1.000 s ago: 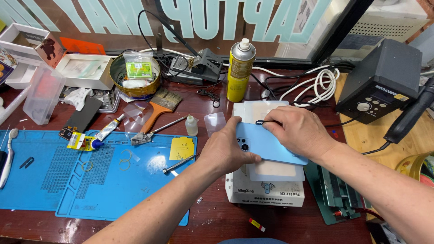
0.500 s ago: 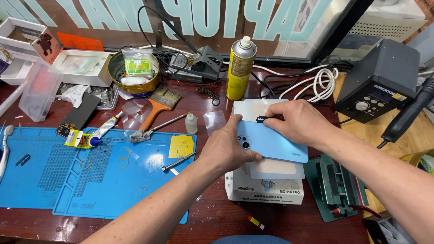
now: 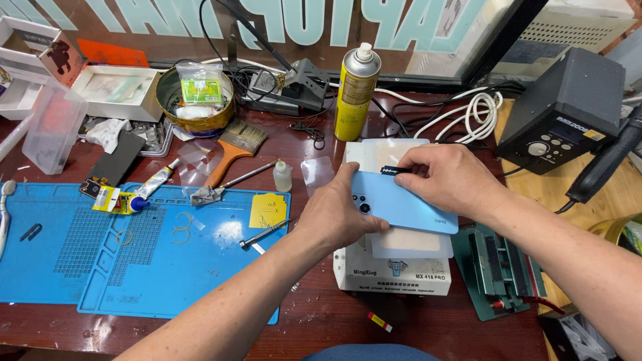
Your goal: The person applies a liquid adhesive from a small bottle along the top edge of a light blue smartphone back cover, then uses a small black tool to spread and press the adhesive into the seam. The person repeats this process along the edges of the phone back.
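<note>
The left hand [image 3: 341,217] grips the light blue phone [image 3: 401,204] on the white box-shaped machine [image 3: 391,274]; the right hand [image 3: 445,177] pinches a thin dark blade [image 3: 394,171]. A yellow spray can [image 3: 356,93] stands behind.

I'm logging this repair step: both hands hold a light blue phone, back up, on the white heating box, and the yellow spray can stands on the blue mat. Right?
Not quite. The head view shows the yellow spray can on the bare wooden bench behind the white heating box, not on the blue mat. The rest holds: left hand and right hand hold the light blue phone back up.
</note>
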